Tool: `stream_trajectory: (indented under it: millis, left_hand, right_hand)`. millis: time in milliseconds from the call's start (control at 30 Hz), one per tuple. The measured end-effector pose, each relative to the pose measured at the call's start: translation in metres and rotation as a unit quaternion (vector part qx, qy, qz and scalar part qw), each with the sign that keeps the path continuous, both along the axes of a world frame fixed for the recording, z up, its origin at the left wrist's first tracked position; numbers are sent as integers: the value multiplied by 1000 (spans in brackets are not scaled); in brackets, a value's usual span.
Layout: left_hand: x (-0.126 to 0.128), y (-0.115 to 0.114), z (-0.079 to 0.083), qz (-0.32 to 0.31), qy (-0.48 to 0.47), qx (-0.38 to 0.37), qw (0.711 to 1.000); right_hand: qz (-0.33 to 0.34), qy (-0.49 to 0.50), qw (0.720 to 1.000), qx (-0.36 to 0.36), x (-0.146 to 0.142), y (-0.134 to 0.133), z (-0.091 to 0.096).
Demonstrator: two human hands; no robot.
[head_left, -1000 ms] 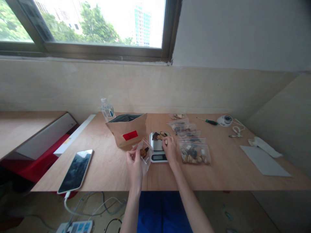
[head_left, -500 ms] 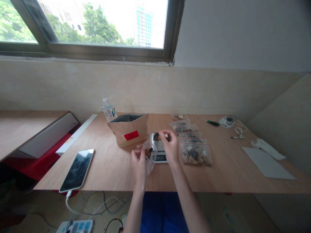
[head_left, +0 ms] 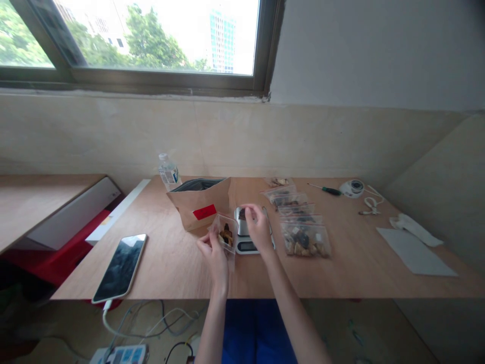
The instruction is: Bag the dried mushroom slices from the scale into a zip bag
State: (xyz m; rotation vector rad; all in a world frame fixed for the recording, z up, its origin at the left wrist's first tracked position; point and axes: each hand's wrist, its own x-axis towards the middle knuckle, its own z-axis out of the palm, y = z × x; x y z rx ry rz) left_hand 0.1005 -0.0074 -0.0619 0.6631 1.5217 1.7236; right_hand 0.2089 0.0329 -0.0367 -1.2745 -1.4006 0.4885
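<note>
The left hand (head_left: pixel 214 257) pinches a clear bag (head_left: pixel 226 237) of dark bits in its fingers. The right hand (head_left: pixel 259 228) curls just above a scale (head_left: pixel 245 246); I cannot tell if it holds anything.

The person's left hand (head_left: pixel 215 254) and right hand (head_left: pixel 259 227) are slim, with long, narrow fingers, and both run into bare, slender forearms: the left forearm (head_left: pixel 214 323) and right forearm (head_left: pixel 291 316) show no sleeve from wrist to the lower edge of the view. Below the surface, a saturated royal-blue garment (head_left: pixel 255 333) covers the lap, its fabric matte and darker along the folds, though its cut cannot be told.
</note>
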Motion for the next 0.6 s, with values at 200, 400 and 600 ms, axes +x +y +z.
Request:
stream_trajectory:
  millis: [200,400,600]
  left_hand:
    - [-2,-4,5,21,18,-13,1000]
    - [-6,-4,0,2,28,-33,999]
    - [-6,-1,0,-18,-17,-13,1000]
  right_hand:
    - [-128,-276,934,-189,15,47,-53]
    - [-148,-346,913,-160,18,50,-65]
    - [-119,-401,900,-121,33,50,-71]
